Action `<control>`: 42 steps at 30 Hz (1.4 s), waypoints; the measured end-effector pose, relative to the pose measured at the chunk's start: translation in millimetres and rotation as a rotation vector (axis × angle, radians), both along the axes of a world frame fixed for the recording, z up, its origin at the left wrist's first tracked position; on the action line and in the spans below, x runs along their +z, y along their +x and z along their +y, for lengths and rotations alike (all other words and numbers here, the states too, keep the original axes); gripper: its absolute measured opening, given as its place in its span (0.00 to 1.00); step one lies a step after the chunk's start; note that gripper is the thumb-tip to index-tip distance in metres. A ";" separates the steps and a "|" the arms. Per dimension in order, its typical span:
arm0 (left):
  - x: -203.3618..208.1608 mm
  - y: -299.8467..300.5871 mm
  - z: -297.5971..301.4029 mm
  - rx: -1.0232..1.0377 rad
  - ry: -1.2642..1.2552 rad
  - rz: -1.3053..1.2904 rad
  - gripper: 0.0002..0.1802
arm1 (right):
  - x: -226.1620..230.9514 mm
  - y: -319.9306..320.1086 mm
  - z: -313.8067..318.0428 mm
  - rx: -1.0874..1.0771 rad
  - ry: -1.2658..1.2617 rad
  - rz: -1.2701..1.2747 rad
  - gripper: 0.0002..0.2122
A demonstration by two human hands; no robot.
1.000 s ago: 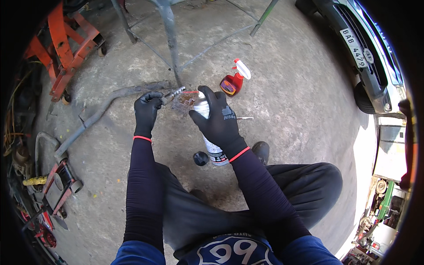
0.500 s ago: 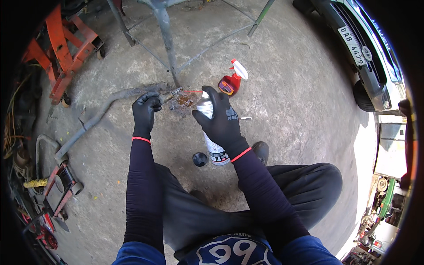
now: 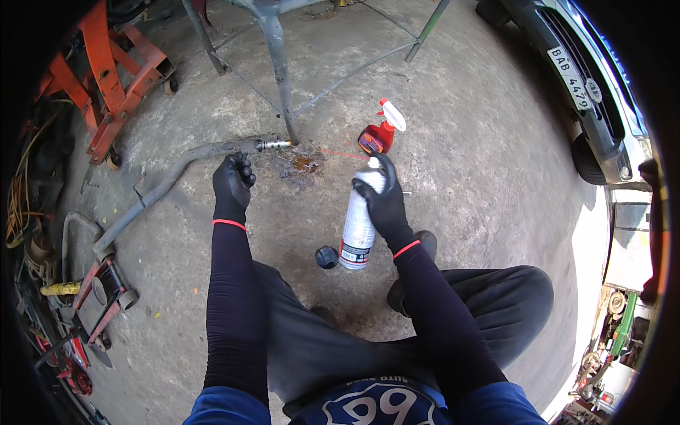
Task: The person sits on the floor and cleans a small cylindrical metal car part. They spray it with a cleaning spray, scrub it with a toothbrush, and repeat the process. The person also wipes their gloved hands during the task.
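My left hand (image 3: 234,188), in a black glove, is closed with its fingers curled. At its fingertips a slim, shiny metal cylindrical part (image 3: 275,144) points right, beside the end of a grey bent pipe (image 3: 180,164) on the floor. My right hand (image 3: 386,202), gloved too, is wrapped round the upper part of a white aerosol can (image 3: 358,230). A thin red straw (image 3: 343,154) sticks out leftward from the can's nozzle, toward the metal part but apart from it. A black cap (image 3: 326,257) lies left of the can's base.
A red spray bottle (image 3: 377,134) with a white trigger stands beyond my right hand. A wet brown patch (image 3: 304,164) marks the concrete. Metal stand legs (image 3: 278,64) rise ahead, an orange jack (image 3: 106,71) far left, a parked car (image 3: 595,85) far right.
My right hand has moved right with the aerosol can, taking the straw away from the metal part. The metal part has turned from slanting to nearly level.
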State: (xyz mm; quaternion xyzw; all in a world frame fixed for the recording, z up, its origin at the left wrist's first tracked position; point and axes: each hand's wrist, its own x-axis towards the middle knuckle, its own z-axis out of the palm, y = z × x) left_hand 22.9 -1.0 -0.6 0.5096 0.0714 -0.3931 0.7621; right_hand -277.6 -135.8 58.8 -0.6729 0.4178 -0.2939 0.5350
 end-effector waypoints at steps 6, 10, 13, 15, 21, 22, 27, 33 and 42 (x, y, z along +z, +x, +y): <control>-2.7 6.6 2.2 0.029 -0.027 0.125 0.10 | 24.8 17.5 13.8 0.142 -0.266 0.057 0.34; -2.4 4.6 3.7 -0.030 -0.051 0.100 0.09 | 34.8 26.4 16.4 0.190 -0.359 0.014 0.33; -2.1 3.4 4.9 -0.035 -0.033 0.108 0.09 | 36.3 29.5 16.9 0.180 -0.334 0.056 0.32; -2.5 3.7 5.2 -0.043 -0.017 0.099 0.10 | 36.2 29.8 17.0 0.171 -0.315 0.052 0.33; -4.5 3.8 4.6 -0.027 -0.029 0.141 0.10 | 37.6 29.1 14.7 0.183 -0.283 0.076 0.33; -4.8 3.6 3.9 -0.053 -0.052 0.112 0.10 | 37.8 29.4 14.2 0.184 -0.275 0.072 0.33; -5.1 2.7 3.4 -0.051 -0.001 0.091 0.10 | 37.0 31.6 15.4 0.179 -0.293 0.076 0.33; -7.4 3.6 4.6 -0.071 -0.008 0.085 0.10 | 33.8 34.2 15.2 0.176 -0.328 0.074 0.33; -3.9 2.2 2.4 -0.071 0.003 0.092 0.11 | 27.3 35.4 15.5 0.181 -0.342 0.058 0.33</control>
